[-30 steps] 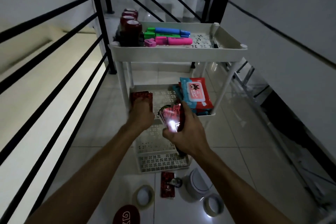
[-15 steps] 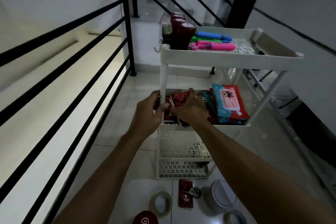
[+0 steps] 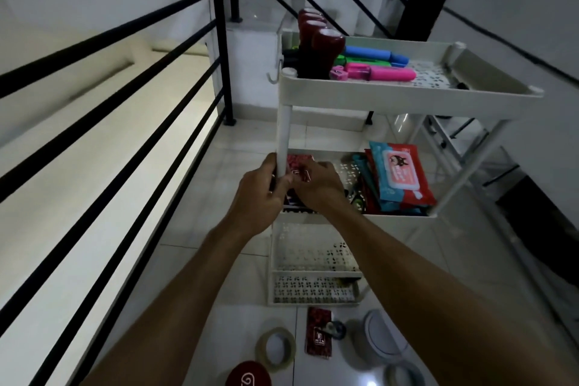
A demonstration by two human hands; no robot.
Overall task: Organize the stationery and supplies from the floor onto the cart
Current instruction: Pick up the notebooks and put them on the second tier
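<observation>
White plastic forms the cart (image 3: 407, 97), which is stood on pale floor tiles (image 3: 194, 276) beside a black railing (image 3: 131, 110). 3 shelves are seen on the cart. On its top shelf, dark red round-topped containers (image 3: 322, 44) are lined up at the left end, and blue, green and pink highlighters (image 3: 379, 64) are laid just beside them. On the cart's middle shelf, packs of wet wipes (image 3: 396, 175) are stacked at the right end. At the left end of that shelf, red packets (image 3: 299, 166) are gripped by both hands together: the left hand (image 3: 260, 197) is closed on them from the side of the cart's front-left post, and the right hand (image 3: 319, 186) is closed on them from above, its fingers curled over the packets. The 2 hands are touching. How many packets are held cannot be told, since most of them are hidden by the hands. The cart's bottom shelf (image 3: 313, 257) is seen below the forearms.

On the floor in front of the cart, another red packet (image 3: 319, 335) is laid flat, with a roll of tape (image 3: 275, 348) just to its left, a small tape dispenser (image 3: 336, 327) touching its right edge and a white round tub (image 3: 380, 338) further right. A second roll of tape (image 3: 404, 374) and a red round lid (image 3: 249, 381) are cut off by the lower edge of the view.
</observation>
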